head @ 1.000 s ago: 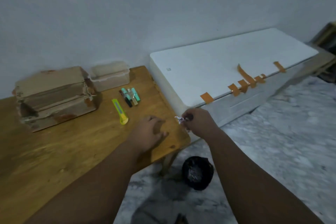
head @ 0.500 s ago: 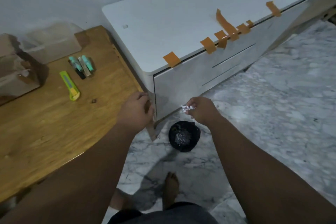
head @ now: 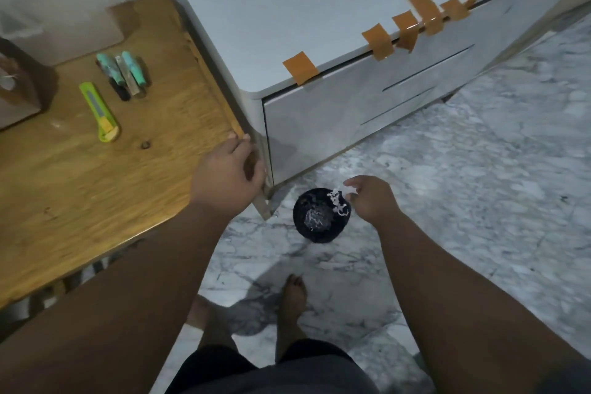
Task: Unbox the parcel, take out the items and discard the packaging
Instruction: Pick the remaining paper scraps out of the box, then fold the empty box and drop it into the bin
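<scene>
My right hand [head: 371, 198] hovers over a small black bin [head: 307, 227] on the marble floor, fingers loosened. A crumpled scrap of clear plastic wrap [head: 337, 201] hangs just left of the fingertips, above the bin's mouth. More shiny wrap lies inside the bin. My left hand [head: 227, 173] grips the right front corner of the wooden table [head: 80, 189], thumb over the edge. On the table lie a yellow-green utility knife [head: 100, 115] and a few teal pens [head: 123, 73]. The brown cardboard parcel [head: 16, 83] sits at the far left, partly cut off.
A translucent plastic box [head: 64, 25] stands behind the pens. A white cabinet [head: 319, 118] with strips of orange tape [head: 300, 67] stands against the table's right side. My bare feet [head: 292, 297] stand on the floor below the bin.
The view tilted down toward the floor. My right hand moved down over the bin and its fingers opened, with the plastic scrap now beside the fingertips. My left hand stayed at the table corner.
</scene>
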